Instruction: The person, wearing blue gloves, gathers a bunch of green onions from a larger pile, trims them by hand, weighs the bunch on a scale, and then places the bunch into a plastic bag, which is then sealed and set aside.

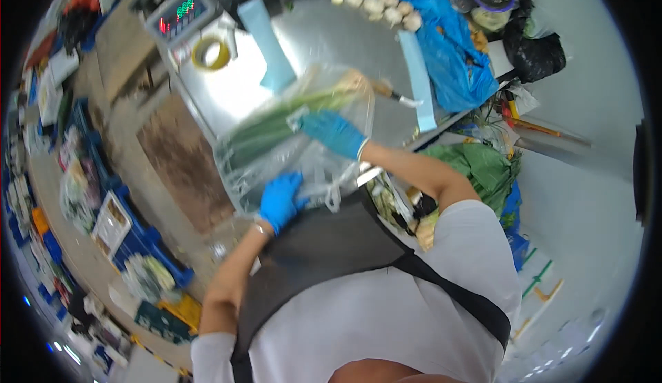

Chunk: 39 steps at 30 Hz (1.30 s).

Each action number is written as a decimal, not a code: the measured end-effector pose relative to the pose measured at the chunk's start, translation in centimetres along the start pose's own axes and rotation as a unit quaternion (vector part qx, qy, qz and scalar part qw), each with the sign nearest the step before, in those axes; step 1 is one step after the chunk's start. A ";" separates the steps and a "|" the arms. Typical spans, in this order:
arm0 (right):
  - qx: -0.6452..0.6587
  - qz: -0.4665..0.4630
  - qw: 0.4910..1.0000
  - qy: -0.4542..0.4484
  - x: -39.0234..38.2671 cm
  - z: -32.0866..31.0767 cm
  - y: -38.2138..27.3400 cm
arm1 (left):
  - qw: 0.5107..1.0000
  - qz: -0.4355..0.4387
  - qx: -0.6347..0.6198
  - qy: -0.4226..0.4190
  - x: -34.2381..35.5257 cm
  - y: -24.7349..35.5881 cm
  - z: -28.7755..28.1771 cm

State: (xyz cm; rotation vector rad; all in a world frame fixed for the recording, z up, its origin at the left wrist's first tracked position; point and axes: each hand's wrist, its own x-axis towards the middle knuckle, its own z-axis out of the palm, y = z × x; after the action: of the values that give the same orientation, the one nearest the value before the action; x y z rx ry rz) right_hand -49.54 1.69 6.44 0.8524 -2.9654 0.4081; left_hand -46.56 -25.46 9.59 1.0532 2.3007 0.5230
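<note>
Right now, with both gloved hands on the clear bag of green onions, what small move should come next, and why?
Probably gather the bag's loose mouth: the left hand pinches its near edge, the right hand steadies the clear bag, and the green onions lie mostly inside.

A clear plastic bag [303, 155] at frame centre holds long green stalks [276, 126] (probably leeks), lying slantwise, pale ends upper right.
</note>
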 end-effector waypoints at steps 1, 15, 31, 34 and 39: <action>0.017 0.020 0.999 0.018 -1.1 0.4 -0.3 | 1.000 0.005 0.012 0.004 -0.4 -0.2 0.6; 0.037 0.108 0.989 0.093 7.5 1.6 0.6 | 0.979 -0.059 -0.030 0.193 -2.1 -1.2 3.9; 0.524 0.039 0.849 -0.058 25.1 -14.9 -25.7 | 0.792 -0.122 -0.508 0.316 -31.9 -5.5 -17.6; 0.512 0.077 0.854 -0.048 30.5 -11.6 -33.9 | 0.737 -0.153 -0.577 0.317 -39.7 -13.4 -17.8; 0.526 0.200 0.825 -0.053 31.2 -3.9 -44.3 | 0.736 -0.221 -0.470 0.435 -54.1 -35.9 -18.8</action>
State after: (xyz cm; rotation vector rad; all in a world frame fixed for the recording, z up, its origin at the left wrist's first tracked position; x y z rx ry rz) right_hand -52.91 -49.54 24.06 0.1810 -2.8138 2.1766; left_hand -49.25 -91.88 21.69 -0.3469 2.2568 1.9864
